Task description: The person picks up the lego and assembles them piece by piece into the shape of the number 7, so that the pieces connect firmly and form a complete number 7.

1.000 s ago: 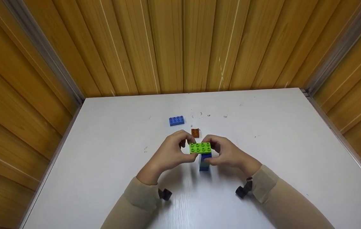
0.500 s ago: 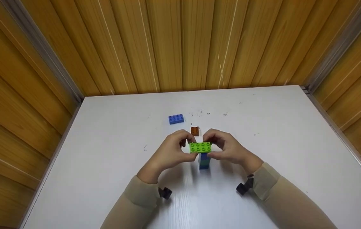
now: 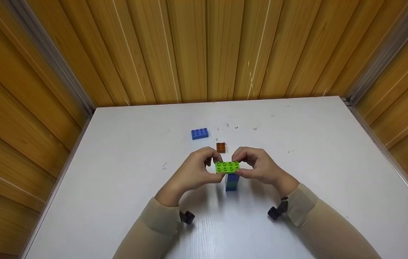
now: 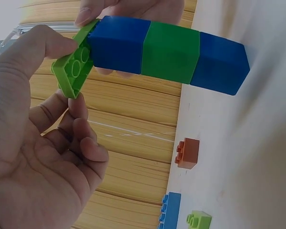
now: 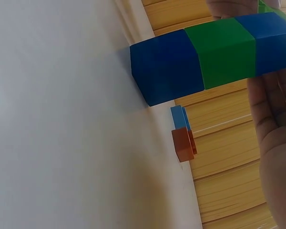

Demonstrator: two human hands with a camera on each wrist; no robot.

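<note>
A light green eight-stud brick lies crosswise on top of an upright tower, overhanging it to the left. In the left wrist view the tower consists of an upper blue block, a green block and a lower blue block standing on the table. My left hand pinches the brick's overhanging end between thumb and fingers. From the other side, my right hand holds the right end, thumb in front and fingers behind. The brick's hollow underside shows in the left wrist view.
Behind the hands on the white table lie a reddish-brown brick and a blue eight-stud brick. A small light green brick appears in the left wrist view. Wood-patterned walls enclose the back and sides.
My right hand's thumb has moved up from the upper blue block to the light green brick's right end, and its fingers have shifted slightly right. The left hand keeps its pinch.
</note>
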